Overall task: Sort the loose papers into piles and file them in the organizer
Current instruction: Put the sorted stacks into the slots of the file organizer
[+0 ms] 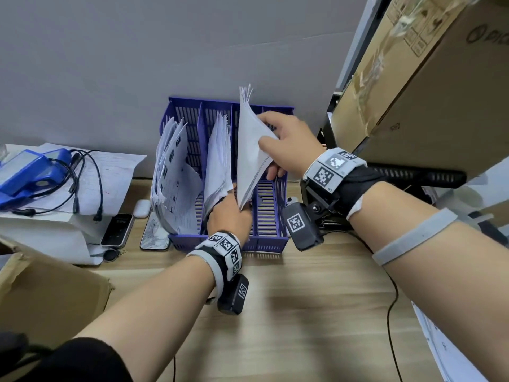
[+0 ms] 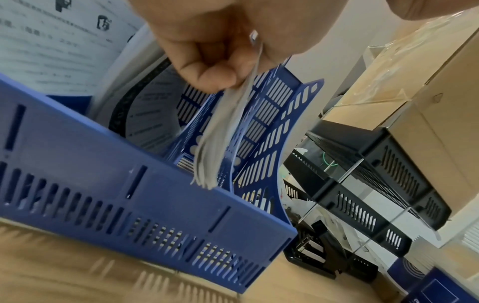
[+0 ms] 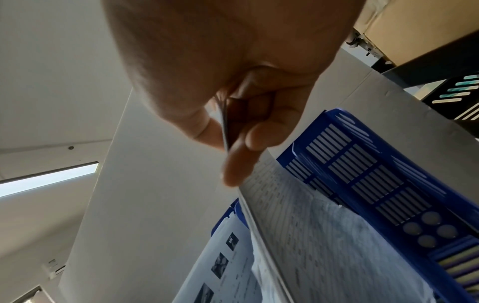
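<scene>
Nearest the camera, on the light wooden desk (image 1: 303,312), the left hand (image 1: 228,219) reaches over the low front wall of the blue slotted plastic file organizer (image 1: 264,244) and pinches the bottom corner of a thin sheaf of white printed papers (image 1: 250,150); the left wrist view shows thumb and curled fingers (image 2: 215,75) closed on the sheaf's edge, with the loose sheet ends fanning out below the pinch. Further along the same sheaf, the right hand (image 1: 286,142) grips its upper right edge, thumb on the near face and fingers (image 3: 238,164) behind, so the papers stand tilted and edge-on over the organizer's third compartment from the left, their top corner rising above the back wall. Just left of that grip, a second bundle of white papers (image 1: 220,158) leans in the neighbouring compartment, and beyond it a thicker, curling stack of printed sheets (image 1: 170,172) fills the leftmost one. To the right of the right hand stands a large brown cardboard box (image 1: 429,86). Behind the organizer is a plain grey wall (image 1: 137,64).
</scene>
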The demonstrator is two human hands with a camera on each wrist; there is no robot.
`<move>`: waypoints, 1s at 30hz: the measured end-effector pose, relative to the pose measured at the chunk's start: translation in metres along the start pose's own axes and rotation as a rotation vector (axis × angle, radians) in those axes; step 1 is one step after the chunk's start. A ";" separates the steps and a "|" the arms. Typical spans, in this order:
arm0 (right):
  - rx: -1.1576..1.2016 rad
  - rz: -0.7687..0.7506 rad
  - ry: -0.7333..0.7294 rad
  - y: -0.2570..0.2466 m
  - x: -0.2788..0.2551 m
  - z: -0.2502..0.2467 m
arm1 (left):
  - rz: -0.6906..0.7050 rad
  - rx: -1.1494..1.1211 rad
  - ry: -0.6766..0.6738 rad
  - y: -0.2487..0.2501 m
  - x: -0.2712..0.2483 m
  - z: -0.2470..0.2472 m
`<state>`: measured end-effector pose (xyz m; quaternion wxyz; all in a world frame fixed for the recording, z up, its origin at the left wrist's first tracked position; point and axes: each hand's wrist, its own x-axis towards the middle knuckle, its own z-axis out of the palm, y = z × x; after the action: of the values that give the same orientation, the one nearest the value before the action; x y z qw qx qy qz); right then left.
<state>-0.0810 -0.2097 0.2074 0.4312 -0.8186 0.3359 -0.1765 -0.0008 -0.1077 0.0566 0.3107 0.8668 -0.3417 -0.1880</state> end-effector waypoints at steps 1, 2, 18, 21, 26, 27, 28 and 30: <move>-0.022 -0.006 -0.007 0.002 0.000 0.001 | -0.027 0.005 0.009 0.000 0.002 0.003; -0.038 -0.023 -0.004 0.003 0.000 0.002 | -0.044 -0.003 0.017 0.001 0.004 0.004; -0.187 0.101 -0.166 0.043 0.006 0.037 | -0.160 -0.122 -0.319 -0.028 0.029 0.032; -0.109 0.113 -0.189 0.044 0.005 0.040 | -0.212 -0.222 -0.284 -0.034 0.028 0.031; 0.070 0.174 -0.198 0.055 -0.016 0.036 | -0.421 -0.367 -0.343 -0.018 0.005 0.029; 0.097 0.205 -0.180 0.062 -0.023 0.032 | -0.423 -0.399 -0.406 -0.012 -0.001 0.036; 0.118 0.241 -0.162 0.070 -0.031 0.028 | -0.404 -0.422 -0.464 -0.003 -0.008 0.044; 0.151 0.334 -0.129 0.094 -0.052 0.016 | -0.361 -0.434 -0.543 0.015 -0.024 0.063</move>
<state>-0.1462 -0.2016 0.1214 0.5352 -0.7265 0.4246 -0.0744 -0.0591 -0.1250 0.0229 0.3472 0.7458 -0.2057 -0.5300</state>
